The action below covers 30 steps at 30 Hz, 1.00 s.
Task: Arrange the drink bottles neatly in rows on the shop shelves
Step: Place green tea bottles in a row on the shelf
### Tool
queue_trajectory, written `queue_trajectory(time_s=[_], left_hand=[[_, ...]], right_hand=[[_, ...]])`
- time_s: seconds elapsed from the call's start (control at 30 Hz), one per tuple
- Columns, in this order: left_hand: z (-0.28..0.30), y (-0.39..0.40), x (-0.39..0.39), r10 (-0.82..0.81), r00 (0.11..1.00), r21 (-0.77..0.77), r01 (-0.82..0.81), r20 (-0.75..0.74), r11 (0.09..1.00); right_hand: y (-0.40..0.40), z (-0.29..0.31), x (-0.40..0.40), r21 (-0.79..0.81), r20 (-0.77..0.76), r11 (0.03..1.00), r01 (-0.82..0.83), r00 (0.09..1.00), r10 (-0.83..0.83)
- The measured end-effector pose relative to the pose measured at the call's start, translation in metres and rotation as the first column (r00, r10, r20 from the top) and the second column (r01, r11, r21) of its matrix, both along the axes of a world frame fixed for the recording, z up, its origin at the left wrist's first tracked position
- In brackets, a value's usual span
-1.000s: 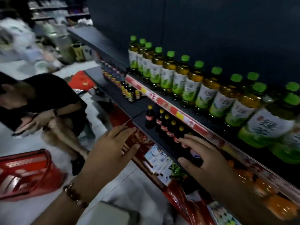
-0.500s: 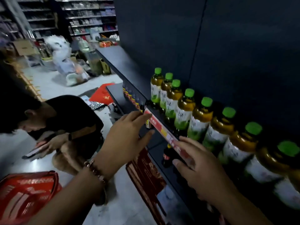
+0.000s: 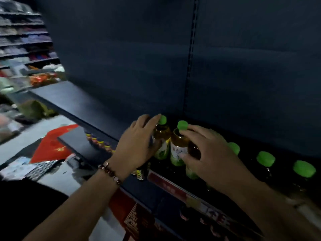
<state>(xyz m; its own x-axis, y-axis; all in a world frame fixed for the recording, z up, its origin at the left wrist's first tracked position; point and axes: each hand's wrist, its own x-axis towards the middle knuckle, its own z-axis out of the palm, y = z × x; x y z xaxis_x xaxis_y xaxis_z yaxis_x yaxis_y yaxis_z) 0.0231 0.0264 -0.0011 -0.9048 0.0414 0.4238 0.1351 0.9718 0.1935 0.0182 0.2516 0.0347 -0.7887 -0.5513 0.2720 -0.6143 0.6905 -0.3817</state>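
Two hands work at the left end of a single row of amber tea bottles with bright green caps, standing on the dark shop shelf (image 3: 142, 190) against the dark back panel (image 3: 121, 58). The left hand (image 3: 137, 145), a beaded bracelet (image 3: 110, 173) at its wrist, curls its grip round the end bottle (image 3: 162, 136), fingers over the shoulder just under the cap. The right hand (image 3: 210, 153) holds the second bottle (image 3: 178, 145) beside it, fingertips at the neck and thumb low on the label; it also covers a third bottle, and whether it grips that one too cannot be told. More green caps (image 3: 265, 158) run off to the right. To do this step well, the person would likely keep each bottle upright, hold it low on the body rather than by the cap, and slide rather than lift, turning labels forward and closing gaps so the bottles stand side by side. The front lip with its red price strip (image 3: 173, 190) lies just in front of the bottle bases, so any pull toward the body risks tipping one over the edge. Bare shelf stretches left of the end bottle and some room seems to lie behind the row, so pushing back or leftward looks safest
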Motion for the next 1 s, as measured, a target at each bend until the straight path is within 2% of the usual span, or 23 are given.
queue_trajectory(time_s=[0.13, 0.23, 0.3, 0.37, 0.47, 0.53, 0.7, 1.0], left_hand=[[-0.007, -0.031, -0.036, -0.178, 0.98, 0.074, 0.172, 0.087, 0.982], [-0.013, -0.039, -0.058, -0.314, 0.933, 0.237, 0.27, 0.177, 0.933], [-0.016, -0.04, -0.065, -0.386, 0.889, 0.39, 0.273, 0.247, 0.879], [-0.019, -0.042, -0.068, -0.421, 0.87, 0.463, 0.27, 0.259, 0.844], [-0.025, -0.049, -0.068, -0.459, 0.862, 0.491, 0.311, 0.215, 0.813], [-0.028, -0.052, -0.067, -0.481, 0.857, 0.494, 0.341, 0.187, 0.8], [-0.029, -0.057, -0.07, -0.499, 0.849, 0.474, 0.371, 0.176, 0.799], [-0.031, -0.061, -0.075, -0.539, 0.829, 0.465, 0.422, 0.148, 0.778]], right_hand=[[-0.037, 0.008, -0.02, 0.125, -0.013, 0.98, 0.154, 0.988, -0.153], [-0.049, 0.01, -0.037, 0.234, 0.007, 0.944, 0.233, 0.97, -0.241], [-0.054, 0.011, -0.045, 0.269, 0.064, 0.931, 0.248, 0.96, -0.274], [-0.059, 0.012, -0.048, 0.279, 0.125, 0.93, 0.24, 0.951, -0.283], [-0.065, 0.011, -0.051, 0.289, 0.108, 0.917, 0.277, 0.942, -0.318], [-0.067, 0.011, -0.053, 0.239, 0.094, 0.916, 0.322, 0.931, -0.352], [-0.07, 0.011, -0.054, 0.217, 0.111, 0.905, 0.365, 0.912, -0.394], [-0.067, 0.013, -0.046, 0.16, 0.194, 0.92, 0.359, 0.902, -0.386]])
